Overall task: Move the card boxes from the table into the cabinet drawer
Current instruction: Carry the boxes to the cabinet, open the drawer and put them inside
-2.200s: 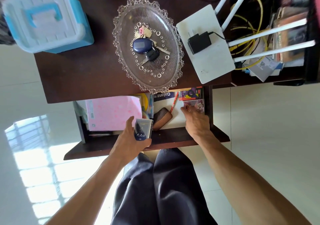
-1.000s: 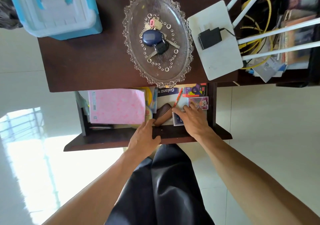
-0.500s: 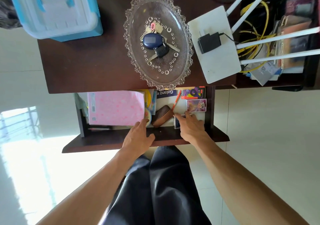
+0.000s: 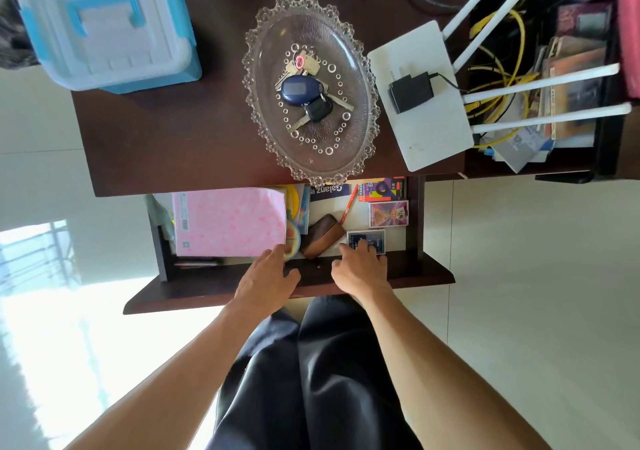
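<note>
The cabinet drawer (image 4: pixel 419 274) stands pulled out under the dark table (image 4: pixel 166 138). At its right end lie a dark blue card box (image 4: pixel 372 238), a pink-purple card box (image 4: pixel 388 213) behind it, and an orange-purple box (image 4: pixel 381 189) at the back. My right hand (image 4: pixel 362 271) rests over the drawer front, its spread fingertips lying on the near edge of the blue box without gripping it. My left hand (image 4: pixel 265 280) lies on the drawer front, fingers apart, tips touching a tape roll (image 4: pixel 294 238).
The drawer also holds a pink folder (image 4: pixel 228 221), a brown pouch (image 4: pixel 322 240) and a red pencil (image 4: pixel 348 209). On the table stand a glass dish (image 4: pixel 360 79) with keys, a blue-lidded plastic box (image 4: pixel 104 27) and a white router (image 4: pixel 426 120) with a black adapter.
The blue card box was in my left hand; it now lies flat in the drawer under my right fingertips. My left hand has come down empty onto the drawer front.
</note>
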Demonstrator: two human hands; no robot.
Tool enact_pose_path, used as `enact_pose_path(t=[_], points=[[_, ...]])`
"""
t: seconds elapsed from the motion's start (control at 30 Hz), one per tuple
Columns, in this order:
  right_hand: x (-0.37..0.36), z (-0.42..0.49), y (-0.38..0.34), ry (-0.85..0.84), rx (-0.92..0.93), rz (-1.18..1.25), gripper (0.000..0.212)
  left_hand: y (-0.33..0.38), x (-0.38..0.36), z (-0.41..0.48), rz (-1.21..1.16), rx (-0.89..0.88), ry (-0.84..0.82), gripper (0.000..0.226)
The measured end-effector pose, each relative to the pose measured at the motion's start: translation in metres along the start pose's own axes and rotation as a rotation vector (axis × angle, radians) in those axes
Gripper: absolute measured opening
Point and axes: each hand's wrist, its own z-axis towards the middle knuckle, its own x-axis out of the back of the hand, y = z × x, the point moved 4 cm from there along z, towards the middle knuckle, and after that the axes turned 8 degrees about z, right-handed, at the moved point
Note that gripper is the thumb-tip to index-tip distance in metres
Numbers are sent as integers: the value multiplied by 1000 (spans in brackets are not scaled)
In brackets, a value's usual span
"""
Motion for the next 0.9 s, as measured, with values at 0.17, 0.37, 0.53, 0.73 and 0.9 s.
enact_pose_path(t=[0.17, 0.37, 0.53, 0.73, 0.9], points=[[14, 6, 19, -10, 10, -45, 49, -6, -2, 1, 39, -34, -29, 27], [28, 8, 45, -42, -43, -168, 52, -15, 2, 0, 94, -46, -15, 26], [37, 9, 45, 120, -2, -64, 50, -23, 5, 0, 112, -34, -4, 22], [44, 25, 42, 142, -17, 63, 86, -25, 9, -1, 92, -28, -32, 18], [30, 23, 57, -9, -31, -72, 84, -21, 9, -3, 100, -45, -28, 22]])
